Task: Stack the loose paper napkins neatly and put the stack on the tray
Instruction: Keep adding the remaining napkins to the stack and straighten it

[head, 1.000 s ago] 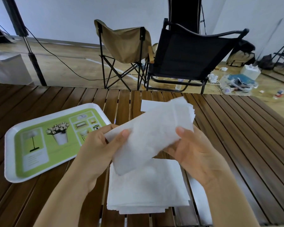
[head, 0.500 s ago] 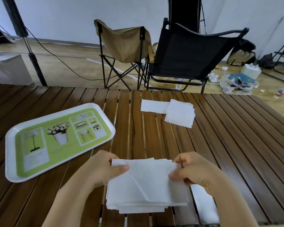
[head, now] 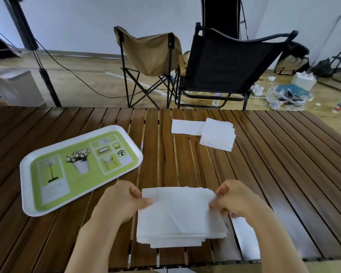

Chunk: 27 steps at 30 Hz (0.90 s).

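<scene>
Head view: both hands are on the near stack of napkins [head: 180, 215], which lies flat on the slatted table [head: 274, 164] directly between them. Left hand [head: 122, 201] pinches the top napkin's left edge, thumb on top, fingers curled underneath. Right hand [head: 236, 201] pinches the right edge the same way. Both are closed on paper, not open.

Stack edges are ragged; lower sheets stick out at the near side and the top sheet shows a diagonal crease.

More loose napkins [head: 217, 133] sit well ahead of the hands, a small pile overlapping a single flat sheet. One more sheet [head: 242, 237] lies just under and beyond the right wrist. Tray [head: 28, 186] is left of the left hand, nothing on it.

Handling judgement: thin soft paper, near weightless, no stiffness. Sheets likely slide on each other and tear if pinched hard. Best hold is probably both opposite edges of the whole stack, fingers beneath, thumbs clamping from above, and keep it level.
</scene>
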Available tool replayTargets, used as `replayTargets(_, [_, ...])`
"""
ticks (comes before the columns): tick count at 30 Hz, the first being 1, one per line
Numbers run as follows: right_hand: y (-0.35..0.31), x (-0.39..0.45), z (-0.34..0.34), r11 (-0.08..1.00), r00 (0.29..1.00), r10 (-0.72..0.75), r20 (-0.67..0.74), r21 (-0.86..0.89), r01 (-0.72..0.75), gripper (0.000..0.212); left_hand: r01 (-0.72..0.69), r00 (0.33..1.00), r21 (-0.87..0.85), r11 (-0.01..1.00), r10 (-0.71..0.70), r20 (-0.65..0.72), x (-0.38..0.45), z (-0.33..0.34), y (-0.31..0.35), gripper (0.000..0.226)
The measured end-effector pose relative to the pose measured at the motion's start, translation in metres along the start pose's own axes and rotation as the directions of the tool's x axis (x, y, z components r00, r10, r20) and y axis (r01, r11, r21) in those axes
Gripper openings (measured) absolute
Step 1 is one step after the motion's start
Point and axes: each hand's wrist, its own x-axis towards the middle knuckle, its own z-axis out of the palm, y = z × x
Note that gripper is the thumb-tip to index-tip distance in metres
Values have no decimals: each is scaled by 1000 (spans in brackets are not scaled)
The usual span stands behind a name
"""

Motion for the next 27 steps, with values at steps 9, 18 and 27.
replayTargets(9, [-52, 65, -28, 960, 924, -173, -342, -268, 80, 67, -227, 937, -119, 967, 184, -297, 1, 3, 13, 19])
replayTargets(18, [-35, 177, -38, 843, 936, -237, -261, -535, 65, 92, -279, 922, -114, 953, 233, -310, 16, 3, 7, 13])
replayTargets(27, [-13, 184, -41, 660, 826, -484, -287, -740, 130, 49, -298, 922, -101, 949, 259, -286, 21, 5, 8, 9])
